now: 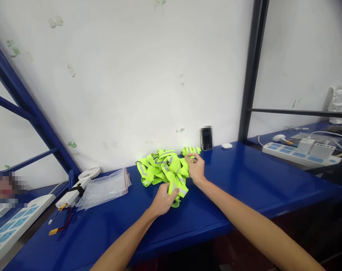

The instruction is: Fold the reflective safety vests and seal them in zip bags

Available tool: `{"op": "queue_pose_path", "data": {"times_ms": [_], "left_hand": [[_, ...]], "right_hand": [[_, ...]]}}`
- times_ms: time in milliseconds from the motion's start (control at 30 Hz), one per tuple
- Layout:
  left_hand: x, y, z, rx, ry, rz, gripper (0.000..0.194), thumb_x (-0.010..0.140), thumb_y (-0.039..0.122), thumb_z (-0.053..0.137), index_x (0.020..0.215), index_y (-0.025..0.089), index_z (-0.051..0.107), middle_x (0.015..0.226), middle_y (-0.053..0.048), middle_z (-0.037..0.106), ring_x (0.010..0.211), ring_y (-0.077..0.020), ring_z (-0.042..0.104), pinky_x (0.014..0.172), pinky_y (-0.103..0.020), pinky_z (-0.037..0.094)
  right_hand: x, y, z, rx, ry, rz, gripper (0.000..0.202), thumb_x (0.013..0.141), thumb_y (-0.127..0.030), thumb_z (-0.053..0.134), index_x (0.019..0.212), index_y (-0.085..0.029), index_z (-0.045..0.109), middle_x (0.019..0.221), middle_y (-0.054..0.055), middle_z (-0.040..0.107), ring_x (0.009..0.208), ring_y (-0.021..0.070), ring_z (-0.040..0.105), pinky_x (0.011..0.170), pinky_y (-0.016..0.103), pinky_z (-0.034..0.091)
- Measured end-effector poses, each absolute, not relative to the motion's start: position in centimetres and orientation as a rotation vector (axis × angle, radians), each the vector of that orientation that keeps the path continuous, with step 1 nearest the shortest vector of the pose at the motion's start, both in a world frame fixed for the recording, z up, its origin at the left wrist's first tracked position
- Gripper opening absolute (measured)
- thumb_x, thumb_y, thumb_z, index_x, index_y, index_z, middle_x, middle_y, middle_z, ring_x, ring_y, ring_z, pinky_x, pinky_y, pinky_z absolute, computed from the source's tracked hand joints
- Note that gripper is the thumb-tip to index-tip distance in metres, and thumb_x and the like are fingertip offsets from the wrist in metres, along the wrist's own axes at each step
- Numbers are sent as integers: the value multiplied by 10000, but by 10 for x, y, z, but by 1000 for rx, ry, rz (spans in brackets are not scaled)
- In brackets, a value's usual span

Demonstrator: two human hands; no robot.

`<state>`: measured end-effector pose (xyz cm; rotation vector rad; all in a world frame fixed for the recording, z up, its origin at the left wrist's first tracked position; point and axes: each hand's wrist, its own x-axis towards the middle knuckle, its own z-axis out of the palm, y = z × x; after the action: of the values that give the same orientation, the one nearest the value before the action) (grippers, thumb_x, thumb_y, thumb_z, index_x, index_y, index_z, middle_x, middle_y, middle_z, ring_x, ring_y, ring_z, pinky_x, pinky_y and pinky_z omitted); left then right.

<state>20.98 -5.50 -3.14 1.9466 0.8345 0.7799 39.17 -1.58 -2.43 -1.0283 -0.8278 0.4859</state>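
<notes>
A tangled heap of neon yellow-green straps (159, 165) with grey reflective stripes lies on the blue table (224, 188) by the wall. My left hand (163, 199) is closed on a strap at the front of the heap. At the heap's right side, my right hand (195, 167) pinches part of the straps between thumb and fingers. A small bundle of the same striped material (192, 151) sits just behind my right hand.
Clear plastic bags (105, 188) lie left of the heap, beside a white fan (88, 173) and a cable with a yellow connector (53, 232). A dark phone (207, 138) leans on the wall near a white case (226, 145). Power strips (300, 153) stand at both sides.
</notes>
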Motion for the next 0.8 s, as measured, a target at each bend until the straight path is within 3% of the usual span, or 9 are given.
{"op": "queue_pose_path", "data": {"times_ms": [133,267,400,500,600,733,800], "left_hand": [[211,-55,-31,2078,856,796,264,865,375,491,779,140,574,692,-17,601,624,-147,548,596,-245,417],[212,-52,-30,2213,971,774,368,887,441,452,674,156,548,632,-15,570,591,-145,497,590,-261,392],[210,-50,-29,2195,844,846,264,868,365,471,793,162,622,800,-54,663,746,-187,570,742,-301,461],[204,-49,-29,2168,735,826,216,806,275,491,913,173,648,913,-62,684,878,-218,588,848,-344,475],[197,-49,-32,2202,669,762,230,749,250,494,887,178,662,886,-58,686,888,-229,589,866,-369,489],[189,-48,-39,2229,524,760,254,773,313,495,886,187,685,927,-76,707,860,-234,614,847,-383,522],[188,-46,-40,2225,486,754,293,812,369,484,896,191,702,930,-89,719,843,-236,641,815,-385,545]], "right_hand": [[393,-16,-27,-1092,-860,396,351,729,-475,633,942,-198,614,668,18,622,583,177,526,566,284,407],[384,-28,-26,-1200,-988,335,306,795,-447,566,966,-204,636,761,23,652,662,187,545,658,293,415],[370,-46,-19,-1222,-1233,337,304,845,-481,518,910,-230,676,950,35,685,879,231,578,818,323,403],[365,-57,-14,-1287,-1394,270,311,834,-509,545,899,-247,698,947,46,676,937,254,531,888,369,367],[363,-63,-13,-1290,-1504,233,334,829,-535,546,892,-246,702,946,63,619,990,268,481,944,423,332],[366,-64,-14,-1018,-1598,455,410,784,-609,579,858,-215,659,1228,87,474,1142,281,471,992,414,344],[368,-64,-13,-848,-1678,652,453,734,-635,631,890,-210,619,1267,90,491,1141,287,506,969,398,375]]}}
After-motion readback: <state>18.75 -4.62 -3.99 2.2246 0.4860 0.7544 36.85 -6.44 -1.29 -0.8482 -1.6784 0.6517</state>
